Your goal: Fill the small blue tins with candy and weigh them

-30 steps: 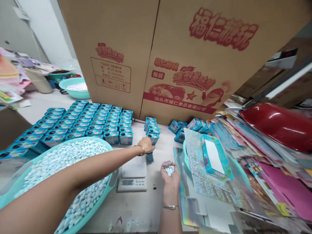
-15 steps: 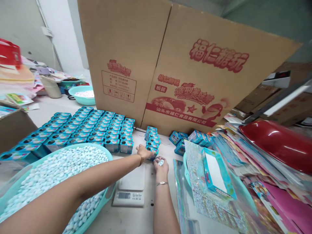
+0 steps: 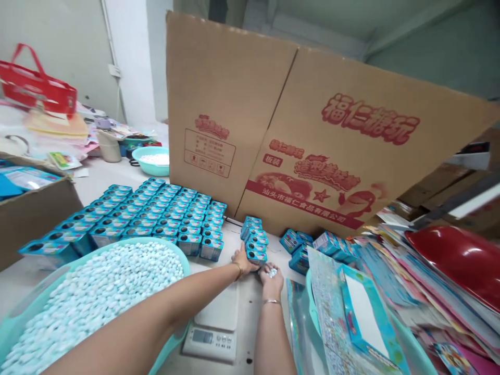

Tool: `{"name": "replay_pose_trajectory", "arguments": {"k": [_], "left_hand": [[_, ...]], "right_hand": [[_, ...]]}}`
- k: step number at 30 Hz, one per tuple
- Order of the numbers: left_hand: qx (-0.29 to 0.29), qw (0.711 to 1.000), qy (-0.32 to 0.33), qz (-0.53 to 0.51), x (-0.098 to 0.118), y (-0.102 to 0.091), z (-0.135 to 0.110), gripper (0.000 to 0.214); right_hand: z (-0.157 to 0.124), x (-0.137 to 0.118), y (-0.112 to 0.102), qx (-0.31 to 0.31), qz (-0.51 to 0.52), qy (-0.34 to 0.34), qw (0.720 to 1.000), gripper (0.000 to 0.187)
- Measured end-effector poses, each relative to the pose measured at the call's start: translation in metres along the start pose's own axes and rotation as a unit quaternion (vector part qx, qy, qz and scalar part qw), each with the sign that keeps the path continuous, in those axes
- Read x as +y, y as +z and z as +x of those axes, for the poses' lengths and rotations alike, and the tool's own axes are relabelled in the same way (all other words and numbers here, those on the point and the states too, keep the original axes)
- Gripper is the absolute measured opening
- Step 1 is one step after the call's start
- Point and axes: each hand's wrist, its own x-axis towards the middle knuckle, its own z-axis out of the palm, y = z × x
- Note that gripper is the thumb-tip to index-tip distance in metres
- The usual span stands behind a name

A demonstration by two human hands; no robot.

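Note:
My left hand (image 3: 242, 260) is at the near end of a short row of small blue boxes, fingers closed against the left side of the front blue box (image 3: 257, 257). Close by on the right, my right hand (image 3: 272, 281) is cupped around a small heap of pale blue and white candies (image 3: 272, 272). Beneath my left forearm lies a digital scale (image 3: 211, 344) with a bare white plate. A large turquoise basin (image 3: 186, 260) full of the same candies (image 3: 117, 281) stands to the left, partly covered by my left arm.
Several rows of blue boxes (image 3: 136, 219) with dark round windows stand behind the basin. A big cardboard sheet (image 3: 226, 104) rises at the back. On the right are more blue boxes (image 3: 300, 255), stacked printed cards (image 3: 406, 291) and a red bowl-like object (image 3: 457, 255).
The camera view has shifted, so the whole scene sits lower and further right. My left hand has come closer against the front box. My right hand still cups the candies.

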Motion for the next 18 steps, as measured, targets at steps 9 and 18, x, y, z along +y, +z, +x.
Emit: {"name": "replay_pose_trajectory", "arguments": {"k": [9,18], "left_hand": [[-0.061,0.987,0.151,-0.009,-0.024,-0.134,-0.079,0.066],[0.071,0.943,0.215,0.244,-0.165,-0.291,-0.187,0.057]], "right_hand": [[-0.119,-0.029,-0.023,0.034,0.03,0.12,0.992,0.017],[-0.206,-0.006,0.006,0.075,0.131,0.208,0.966,0.02]]}}
